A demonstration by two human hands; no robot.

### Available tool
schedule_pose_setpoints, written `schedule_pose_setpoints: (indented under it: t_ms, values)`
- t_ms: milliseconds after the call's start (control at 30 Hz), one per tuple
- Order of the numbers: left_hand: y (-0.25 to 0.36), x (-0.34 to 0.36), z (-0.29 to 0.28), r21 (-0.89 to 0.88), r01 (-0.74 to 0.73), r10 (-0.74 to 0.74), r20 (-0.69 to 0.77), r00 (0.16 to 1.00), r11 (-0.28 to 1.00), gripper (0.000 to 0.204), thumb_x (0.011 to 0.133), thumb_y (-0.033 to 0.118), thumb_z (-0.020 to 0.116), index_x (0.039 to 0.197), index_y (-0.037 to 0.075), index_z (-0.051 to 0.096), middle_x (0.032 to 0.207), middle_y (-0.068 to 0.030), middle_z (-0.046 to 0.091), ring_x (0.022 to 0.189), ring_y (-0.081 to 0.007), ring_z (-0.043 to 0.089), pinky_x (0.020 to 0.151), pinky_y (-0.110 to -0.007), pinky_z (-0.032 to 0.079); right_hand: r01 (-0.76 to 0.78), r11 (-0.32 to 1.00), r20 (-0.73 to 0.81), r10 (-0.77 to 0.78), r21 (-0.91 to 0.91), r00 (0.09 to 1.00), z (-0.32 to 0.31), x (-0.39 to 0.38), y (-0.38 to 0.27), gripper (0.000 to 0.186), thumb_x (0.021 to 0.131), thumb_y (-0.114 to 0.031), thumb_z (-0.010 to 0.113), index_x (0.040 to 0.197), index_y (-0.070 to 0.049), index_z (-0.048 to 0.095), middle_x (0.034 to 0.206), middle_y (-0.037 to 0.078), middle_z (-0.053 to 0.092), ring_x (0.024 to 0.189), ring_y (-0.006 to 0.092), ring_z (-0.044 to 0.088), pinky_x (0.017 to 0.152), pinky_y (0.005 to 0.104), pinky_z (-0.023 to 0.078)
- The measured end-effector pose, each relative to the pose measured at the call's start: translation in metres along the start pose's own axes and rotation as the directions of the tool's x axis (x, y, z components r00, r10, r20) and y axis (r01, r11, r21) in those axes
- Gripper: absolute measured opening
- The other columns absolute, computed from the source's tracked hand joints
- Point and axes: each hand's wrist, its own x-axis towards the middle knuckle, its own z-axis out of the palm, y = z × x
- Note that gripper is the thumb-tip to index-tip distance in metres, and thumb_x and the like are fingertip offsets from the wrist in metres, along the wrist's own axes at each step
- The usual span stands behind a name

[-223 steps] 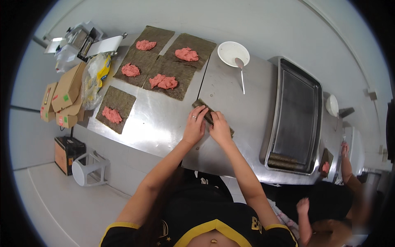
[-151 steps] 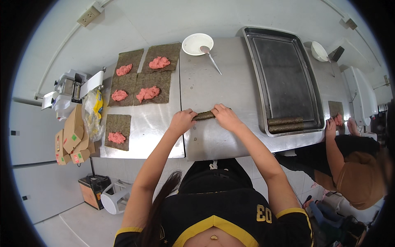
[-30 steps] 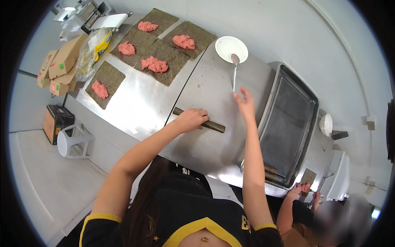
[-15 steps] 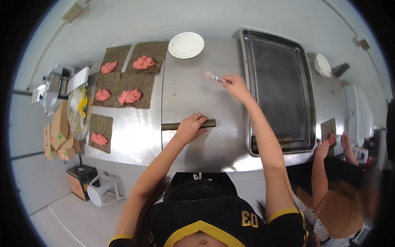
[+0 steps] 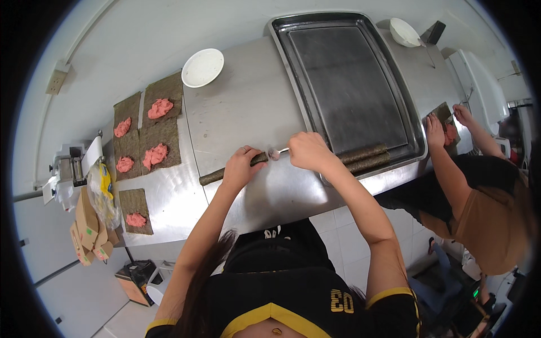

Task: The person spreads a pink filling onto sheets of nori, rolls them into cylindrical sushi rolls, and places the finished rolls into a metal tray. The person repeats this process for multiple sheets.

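Note:
A dark seaweed roll (image 5: pixel 212 178) lies on the steel table, and my left hand (image 5: pixel 241 167) is closed over it near its right end. My right hand (image 5: pixel 309 151) grips a metal spoon (image 5: pixel 275 153). The spoon's bowl is close to the roll's right end; whether they touch I cannot tell. On the left, several seaweed sheets (image 5: pixel 172 130) lie flat, each bearing a mound of pink paste (image 5: pixel 160 107). To the right is a large dark metal tray (image 5: pixel 300 93), with seaweed rolls (image 5: pixel 360 153) along its near end.
A white bowl (image 5: pixel 203 68) stands at the table's back, another white bowl (image 5: pixel 404 32) beyond the tray. At far right a co-worker's hands (image 5: pixel 435 130) are at a seaweed sheet with pink paste. Cardboard boxes (image 5: pixel 88 228) and a plastic bag (image 5: pixel 105 194) are by the left edge.
My right hand has brought the spoon down to the roll's right end. My left hand stays on the roll. The view has turned, so the table now looks tilted.

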Motion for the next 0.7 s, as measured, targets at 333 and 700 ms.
schedule_pose_setpoints:
  t_ms: [333,700]
  values:
    - [0.0,0.001,0.004,0.004,-0.038,0.038,-0.064,0.997,0.999,0.032,0.073,0.026,0.076,0.097,0.007,0.069,0.096,-0.0071,0.064,0.085,-0.0289,0.063,0.075,-0.038,0.052,0.06,0.996,0.052,-0.057,-0.06,0.997,-0.01,-0.001,-0.025,0.014,0.067,-0.01,0.061,0.073,-0.002,0.07,0.079,0.02,0.066,0.078,0.036,0.066,0.069,0.0432,0.052]
    - [0.005,0.002,0.002,-0.001,-0.01,0.01,-0.042,0.999,1.0,0.028,0.073,0.022,0.076,0.097,0.01,0.069,0.095,-0.0049,0.064,0.087,-0.0266,0.063,0.074,-0.038,0.052,-0.013,1.0,-0.086,0.012,-0.005,0.996,-0.023,-0.005,-0.017,0.013,0.058,-0.006,0.057,0.064,0.002,0.066,0.069,0.024,0.063,0.067,0.0396,0.065,0.063,0.0454,0.052]
